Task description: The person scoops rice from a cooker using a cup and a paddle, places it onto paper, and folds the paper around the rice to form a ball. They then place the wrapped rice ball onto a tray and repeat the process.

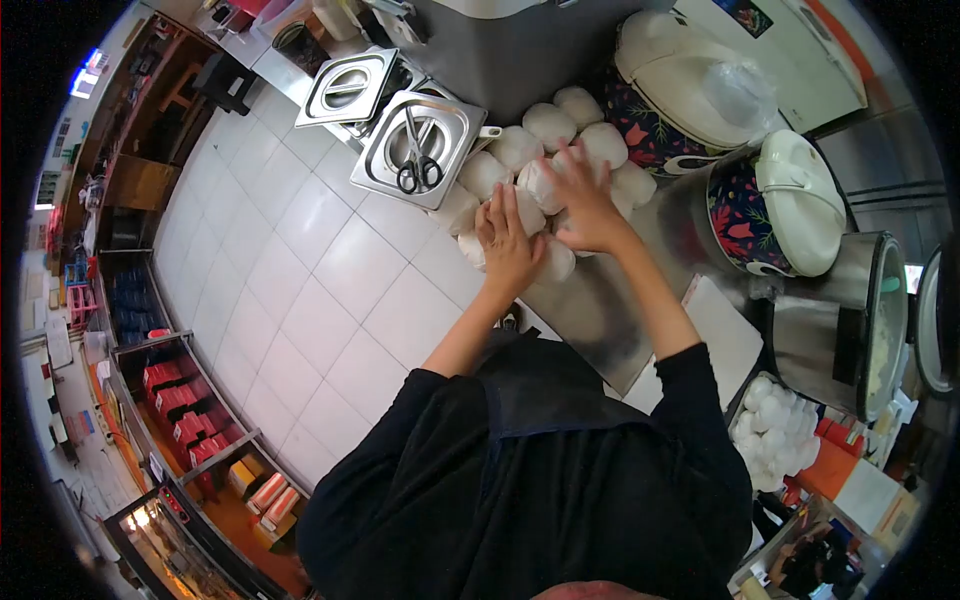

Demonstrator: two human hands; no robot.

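My left hand (512,248) lies on the near part of a cluster of round white balls that look like dough (518,148), fingers stretched out over them. Just to its right, my right hand (590,208) rests on the same cluster with its fingers spread. The balls sit packed together on a metal counter (600,310), and some are partly hidden under my hands. To the left of the cluster, black-handled scissors (418,172) lie on a steel pan lid (375,165). A second steel lid (318,105) sits behind it.
A large grey metal container (500,60) stands behind the balls. Flower-patterned containers with white lids (740,215) and a steel pot (815,340) are on the right. White rounded items (775,430) are stacked near my right elbow. Tiled floor (290,260) stretches left toward shelves.
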